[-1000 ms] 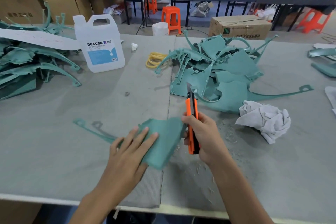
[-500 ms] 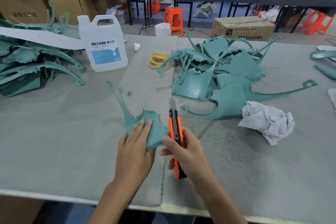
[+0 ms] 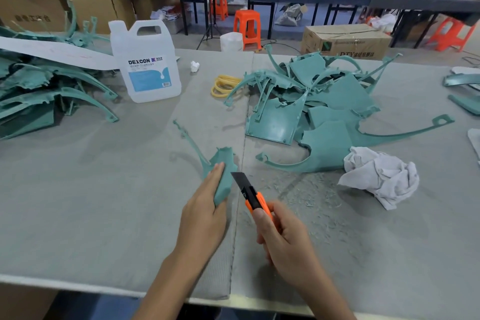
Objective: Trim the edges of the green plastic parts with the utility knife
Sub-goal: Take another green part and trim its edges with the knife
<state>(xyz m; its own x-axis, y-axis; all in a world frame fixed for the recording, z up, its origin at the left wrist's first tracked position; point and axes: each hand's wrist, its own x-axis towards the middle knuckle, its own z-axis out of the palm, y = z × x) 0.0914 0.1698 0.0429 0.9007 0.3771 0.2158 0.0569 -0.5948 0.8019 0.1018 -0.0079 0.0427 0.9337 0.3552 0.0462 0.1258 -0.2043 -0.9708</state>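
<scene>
My left hand holds a green plastic part on edge near the middle of the grey felt table; its thin curved arm points up and away to the left. My right hand grips an orange utility knife, whose dark blade is out and lies against the part's right edge. A heap of green plastic parts lies behind the knife, and another pile of green parts sits at the far left.
A white DEXCON jug stands at the back left, with yellow rubber bands beside it. A crumpled white cloth lies right of the knife, among plastic shavings. Cardboard boxes and orange stools stand beyond the table.
My left hand has turned the green part from flat to upright, swinging its thin arm away from me. My right hand has drawn back and tilted the blade left against the part.
</scene>
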